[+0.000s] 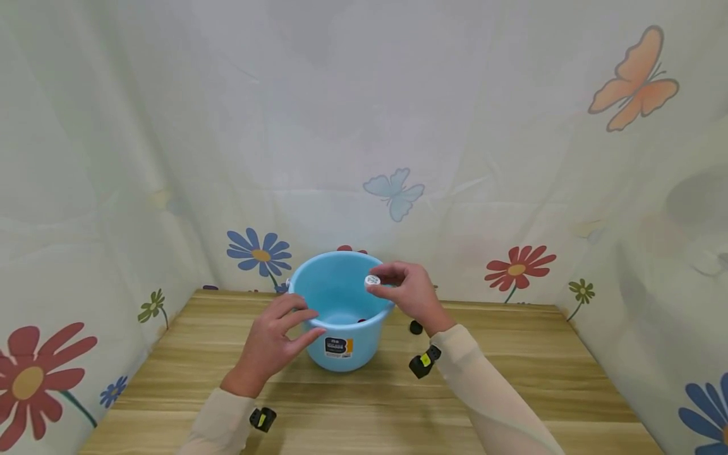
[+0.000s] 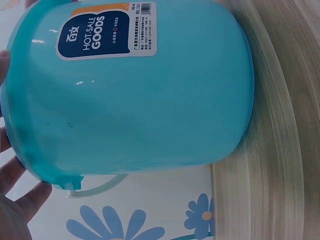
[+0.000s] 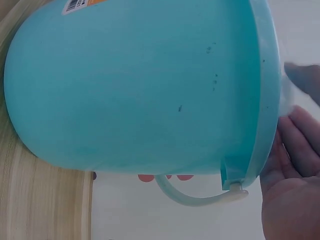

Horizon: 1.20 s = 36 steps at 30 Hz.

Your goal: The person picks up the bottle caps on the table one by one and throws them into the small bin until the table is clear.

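A light blue bucket (image 1: 341, 344) stands upright on the wooden table, its label facing me. My left hand (image 1: 275, 335) holds the near-left rim, thumb outside and fingers over the edge; the left wrist view shows its fingers (image 2: 35, 197) at the rim. Above the bucket's right side, my right hand (image 1: 409, 291) pinches a small white round cap (image 1: 372, 280) with print on top. In the right wrist view the cap is blurred behind the rim, between thumb and fingers (image 3: 300, 132). A small dark red thing (image 1: 361, 320) shows inside the bucket, mostly hidden by the near wall.
To the right of the bucket, a small black round object (image 1: 416, 327) lies on the table (image 1: 512, 366). The bucket's handle (image 3: 200, 200) hangs down on the far side. A white curtain (image 1: 318, 126) with flowers and butterflies surrounds the table.
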{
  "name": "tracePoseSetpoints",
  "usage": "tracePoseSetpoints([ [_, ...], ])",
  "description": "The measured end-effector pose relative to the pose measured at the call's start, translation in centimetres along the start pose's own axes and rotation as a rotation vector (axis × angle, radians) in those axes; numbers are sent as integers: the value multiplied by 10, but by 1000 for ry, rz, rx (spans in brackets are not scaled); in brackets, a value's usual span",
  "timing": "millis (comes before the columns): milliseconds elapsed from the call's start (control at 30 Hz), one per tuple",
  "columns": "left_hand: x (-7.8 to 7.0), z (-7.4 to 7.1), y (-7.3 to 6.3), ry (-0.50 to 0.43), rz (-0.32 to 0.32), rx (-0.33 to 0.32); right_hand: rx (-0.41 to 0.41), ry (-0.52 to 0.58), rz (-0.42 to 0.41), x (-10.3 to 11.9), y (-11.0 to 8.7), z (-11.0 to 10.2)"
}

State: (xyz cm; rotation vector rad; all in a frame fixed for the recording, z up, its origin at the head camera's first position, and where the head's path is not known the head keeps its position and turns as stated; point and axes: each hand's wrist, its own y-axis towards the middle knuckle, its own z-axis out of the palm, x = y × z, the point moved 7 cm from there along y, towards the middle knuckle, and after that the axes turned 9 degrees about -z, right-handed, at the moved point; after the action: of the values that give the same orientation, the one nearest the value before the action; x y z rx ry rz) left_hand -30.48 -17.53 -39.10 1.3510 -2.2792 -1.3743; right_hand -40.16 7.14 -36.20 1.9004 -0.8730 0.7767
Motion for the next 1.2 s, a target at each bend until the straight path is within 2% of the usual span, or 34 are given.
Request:
tracePoseSetpoints([
  [200, 0, -1, -1, -11, 1, 6, 4, -65, -4, 1, -2, 0],
  [733, -1, -2, -2, -15, 1, 3, -42, -3, 50, -7, -9, -9],
  [1200, 0, -2, -2, -22, -2, 1, -116, -10, 11, -22, -15, -30],
])
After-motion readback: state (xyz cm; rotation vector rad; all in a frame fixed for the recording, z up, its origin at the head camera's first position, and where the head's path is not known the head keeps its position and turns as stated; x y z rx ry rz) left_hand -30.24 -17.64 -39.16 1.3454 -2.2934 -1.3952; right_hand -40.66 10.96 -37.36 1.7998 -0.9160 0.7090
